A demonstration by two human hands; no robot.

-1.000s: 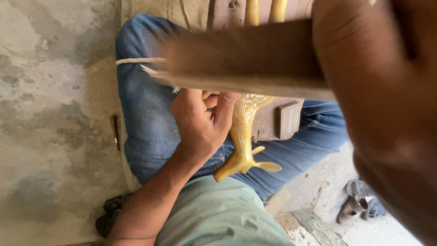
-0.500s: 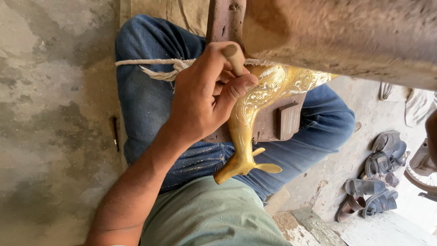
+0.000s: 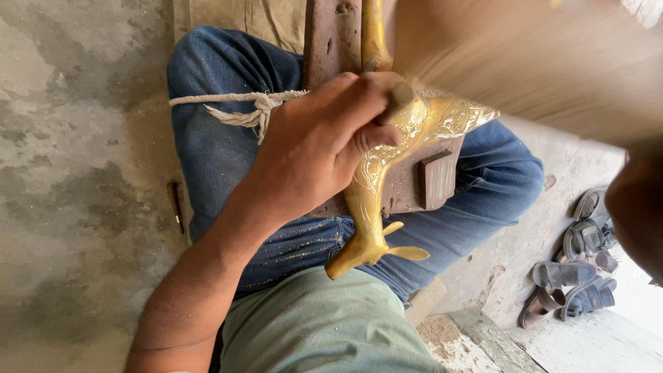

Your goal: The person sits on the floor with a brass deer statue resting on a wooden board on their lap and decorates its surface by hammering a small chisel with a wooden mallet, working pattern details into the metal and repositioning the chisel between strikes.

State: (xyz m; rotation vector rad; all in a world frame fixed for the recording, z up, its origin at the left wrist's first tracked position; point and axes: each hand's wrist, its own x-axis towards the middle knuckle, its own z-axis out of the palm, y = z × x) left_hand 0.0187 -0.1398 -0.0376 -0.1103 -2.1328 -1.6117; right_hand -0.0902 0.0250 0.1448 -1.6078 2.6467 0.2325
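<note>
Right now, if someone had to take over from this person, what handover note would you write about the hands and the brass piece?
Left hand: closed around a small tool, pressing it against the brass fish-shaped piece.
Right hand: only a blurred edge shows at the right, with a blurred wooden mallet-like object above the work; its grip cannot be judged.
The brass piece lies on a wooden block across the lap, tail fin toward the body. A rope is tied around the jeans-covered knee.
Done: engraved patterning shows on the body near the tool.
Left: the tail end looks plain.
</note>
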